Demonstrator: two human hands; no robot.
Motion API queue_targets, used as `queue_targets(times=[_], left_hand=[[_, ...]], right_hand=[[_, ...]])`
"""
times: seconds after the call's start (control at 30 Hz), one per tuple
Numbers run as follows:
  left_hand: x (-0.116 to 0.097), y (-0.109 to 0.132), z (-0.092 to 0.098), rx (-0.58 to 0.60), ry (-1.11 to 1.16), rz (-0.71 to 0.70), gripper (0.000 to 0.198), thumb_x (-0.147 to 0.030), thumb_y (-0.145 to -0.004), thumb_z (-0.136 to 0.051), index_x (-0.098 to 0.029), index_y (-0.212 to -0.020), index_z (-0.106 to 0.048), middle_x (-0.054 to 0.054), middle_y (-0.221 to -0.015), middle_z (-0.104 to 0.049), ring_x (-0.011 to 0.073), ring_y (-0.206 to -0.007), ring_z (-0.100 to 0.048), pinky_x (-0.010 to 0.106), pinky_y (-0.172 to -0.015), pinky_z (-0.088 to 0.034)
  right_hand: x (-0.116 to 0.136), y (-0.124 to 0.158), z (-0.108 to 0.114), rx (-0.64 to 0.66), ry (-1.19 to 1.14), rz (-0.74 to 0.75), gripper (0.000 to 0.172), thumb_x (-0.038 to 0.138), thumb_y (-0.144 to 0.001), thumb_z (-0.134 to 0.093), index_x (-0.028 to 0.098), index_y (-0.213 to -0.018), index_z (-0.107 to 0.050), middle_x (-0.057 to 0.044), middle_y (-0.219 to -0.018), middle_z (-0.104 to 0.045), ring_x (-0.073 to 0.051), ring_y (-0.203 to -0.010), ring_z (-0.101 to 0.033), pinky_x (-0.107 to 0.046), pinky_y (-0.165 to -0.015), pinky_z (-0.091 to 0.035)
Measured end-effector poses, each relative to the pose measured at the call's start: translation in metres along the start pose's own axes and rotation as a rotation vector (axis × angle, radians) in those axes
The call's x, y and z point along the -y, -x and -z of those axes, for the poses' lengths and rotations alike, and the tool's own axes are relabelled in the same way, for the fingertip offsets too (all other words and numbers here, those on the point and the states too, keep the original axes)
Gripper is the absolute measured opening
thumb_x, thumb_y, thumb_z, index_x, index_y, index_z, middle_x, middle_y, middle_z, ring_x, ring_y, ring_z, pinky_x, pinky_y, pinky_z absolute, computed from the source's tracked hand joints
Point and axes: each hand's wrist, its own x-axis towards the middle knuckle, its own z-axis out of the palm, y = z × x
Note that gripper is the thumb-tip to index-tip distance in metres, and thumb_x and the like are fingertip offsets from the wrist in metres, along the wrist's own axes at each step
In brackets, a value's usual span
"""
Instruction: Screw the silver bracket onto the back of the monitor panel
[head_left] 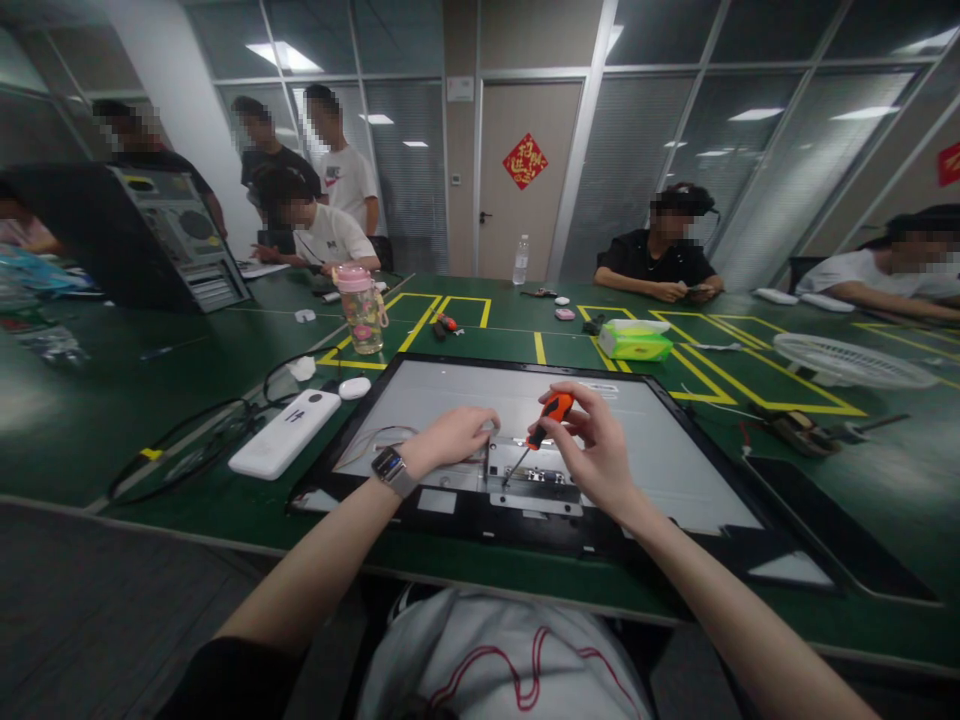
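Note:
A large flat display panel with a black frame lies on the table before me, its pale back facing up. At its near middle sits a silver metal bracket with small parts along it. My right hand is closed around the orange and black handle of a screwdriver. The screwdriver slants down to the left, its tip at the bracket's left part. My left hand, with a watch at the wrist, rests on the panel at the bracket's upper left corner, fingers loosely bent. Thin wires lie left of it.
Left of the panel are a white power bank, a coil of black cable and a pink-lidded bottle. Beyond it lies a green tissue pack. At right are a white fan grille and a black slab. Several people are around the table.

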Motion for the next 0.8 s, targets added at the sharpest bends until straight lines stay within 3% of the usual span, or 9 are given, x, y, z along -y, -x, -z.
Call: queue_targets(times=[0.23,0.8], left_hand=[[0.0004,0.0005,0.0004,0.002,0.004,0.002,0.031,-0.013,-0.091,-0.046,-0.018,-0.115,-0.065,0.008,-0.104,-0.072,0.0223,-0.094,-0.066,0.031,-0.084,-0.048],[-0.0043,0.0009,0.0034,0.004,0.004,0.012,0.029,-0.013,-0.091,-0.048,-0.018,-0.114,-0.066,0.007,-0.097,-0.072,0.0217,-0.089,-0.066,0.030,-0.083,-0.048]], right_hand=[[-0.0030,-0.0011,0.0013,0.005,0.013,-0.005,0.031,0.024,-0.090,-0.063,0.027,-0.119,-0.053,-0.004,-0.101,-0.065,-0.016,-0.069,-0.072,-0.031,-0.060,-0.061],[-0.0036,0.0019,-0.0006,0.027,0.042,0.109,0.035,0.018,-0.090,-0.063,0.029,-0.122,-0.054,-0.005,-0.104,-0.064,-0.018,-0.082,-0.074,-0.028,-0.061,-0.062]])
